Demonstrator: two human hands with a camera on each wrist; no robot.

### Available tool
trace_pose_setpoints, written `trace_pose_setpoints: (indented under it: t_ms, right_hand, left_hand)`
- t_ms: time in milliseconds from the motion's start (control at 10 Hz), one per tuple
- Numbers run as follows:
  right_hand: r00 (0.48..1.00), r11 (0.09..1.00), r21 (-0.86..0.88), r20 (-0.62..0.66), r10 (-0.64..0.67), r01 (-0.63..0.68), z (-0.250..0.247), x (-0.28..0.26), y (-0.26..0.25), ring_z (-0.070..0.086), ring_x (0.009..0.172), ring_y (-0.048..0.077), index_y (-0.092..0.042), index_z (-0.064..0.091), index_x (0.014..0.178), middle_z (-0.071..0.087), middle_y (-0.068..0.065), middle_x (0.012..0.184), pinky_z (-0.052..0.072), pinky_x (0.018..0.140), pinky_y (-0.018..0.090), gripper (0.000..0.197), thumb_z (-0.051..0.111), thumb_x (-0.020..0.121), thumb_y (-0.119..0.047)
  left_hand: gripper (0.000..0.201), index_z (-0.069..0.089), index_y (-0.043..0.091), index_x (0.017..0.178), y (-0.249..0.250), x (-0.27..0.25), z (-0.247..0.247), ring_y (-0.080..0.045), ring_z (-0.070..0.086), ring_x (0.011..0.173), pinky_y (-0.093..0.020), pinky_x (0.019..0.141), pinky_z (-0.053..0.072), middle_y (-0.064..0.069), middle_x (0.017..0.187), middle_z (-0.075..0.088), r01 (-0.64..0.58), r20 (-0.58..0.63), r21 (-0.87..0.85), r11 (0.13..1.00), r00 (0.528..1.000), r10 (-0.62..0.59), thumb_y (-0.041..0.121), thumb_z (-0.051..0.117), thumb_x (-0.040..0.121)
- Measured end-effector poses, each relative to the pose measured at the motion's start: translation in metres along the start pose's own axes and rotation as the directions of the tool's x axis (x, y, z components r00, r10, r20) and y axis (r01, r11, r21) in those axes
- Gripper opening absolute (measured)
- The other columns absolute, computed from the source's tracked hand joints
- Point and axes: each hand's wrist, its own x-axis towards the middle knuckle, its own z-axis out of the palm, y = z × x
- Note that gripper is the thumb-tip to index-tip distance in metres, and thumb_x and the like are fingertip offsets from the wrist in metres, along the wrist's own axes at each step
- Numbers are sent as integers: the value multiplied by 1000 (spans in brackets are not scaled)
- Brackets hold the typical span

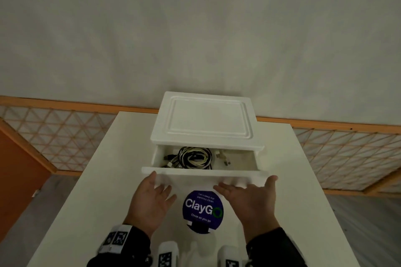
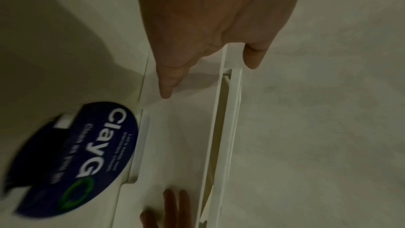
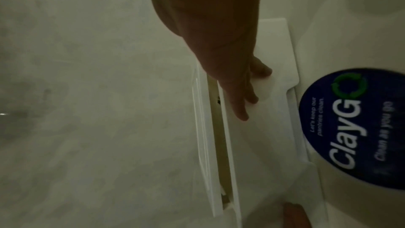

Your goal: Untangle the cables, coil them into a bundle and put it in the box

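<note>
A white drawer box (image 1: 202, 121) stands on the white table, its drawer (image 1: 204, 171) pulled partly out toward me. Inside lies a coiled bundle of black and white cables (image 1: 194, 157), with a loose white cable end (image 1: 223, 156) beside it. My left hand (image 1: 152, 193) lies flat, fingers straight, against the left part of the drawer front (image 2: 175, 127). My right hand (image 1: 251, 193) does the same on the right part of the drawer front (image 3: 258, 127). Neither hand holds anything.
A round blue "ClayGo" sticker (image 1: 202, 208) is on the table (image 1: 303, 180) just before the drawer, between my wrists. An orange-framed lattice partition (image 1: 347, 154) runs behind the table on both sides. Grey floor lies beyond.
</note>
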Motion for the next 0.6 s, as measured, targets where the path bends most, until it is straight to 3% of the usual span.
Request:
trace_pose_setpoints:
  t_ms: [100, 200, 300, 400, 500, 600]
  right_hand:
    - [998, 999, -38, 67, 4, -1, 16, 27, 2, 7, 140, 51, -23, -6, 150, -2, 26, 156, 15, 104, 74, 109, 39, 72, -84]
    - [997, 997, -75, 79, -15, 21, 40, 57, -8, 10, 138, 55, -20, -10, 150, -3, 25, 156, 12, 108, 71, 115, 41, 70, -85]
    - [998, 990, -138, 58, 9, -1, 55, 71, -19, 8, 141, 50, -15, -10, 149, 2, 23, 157, 8, 115, 61, 119, 40, 68, -86]
    - [999, 990, -140, 41, -4, 10, 56, 63, -17, 9, 140, 53, -20, -12, 149, -2, 18, 158, 9, 114, 61, 118, 41, 68, -86]
    - [999, 982, -186, 39, -23, 30, 44, 51, -11, 14, 139, 52, -28, -9, 149, -2, 16, 159, 14, 110, 67, 110, 41, 70, -85]
    - [998, 945, -324, 60, -29, 47, 26, 21, -10, 23, 138, 49, -29, 0, 150, 8, 14, 159, 23, 106, 69, 97, 39, 77, -80]
  left_hand:
    - [66, 30, 17, 148, 21, 30, 18, -26, 42, 132, -44, 108, 32, -9, 150, 38, -16, 16, 17, 1000, 1000, 16, 45, 50, 92]
    - [80, 30, 8, 147, 47, 61, 37, -24, 50, 119, -43, 112, 27, -13, 145, 42, 3, 75, 8, 1000, 997, -3, 59, 47, 88]
    - [95, 22, 5, 150, 58, 78, 45, -29, 29, 142, -50, 118, 13, -15, 153, 31, 36, 138, 35, 999, 990, -40, 69, 44, 83]
    - [96, 15, 8, 152, 53, 73, 46, -27, 20, 146, -51, 118, 11, -14, 157, 23, 13, 84, 94, 995, 996, -21, 69, 44, 84]
    - [88, 15, 17, 152, 38, 57, 45, -24, 17, 146, -48, 117, 15, -7, 159, 18, -44, -2, 267, 963, 999, 46, 66, 47, 86]
    - [89, 15, 26, 152, 16, 34, 33, -21, 20, 145, -43, 117, 19, 2, 159, 18, -87, 24, 495, 865, 996, 86, 66, 51, 82]
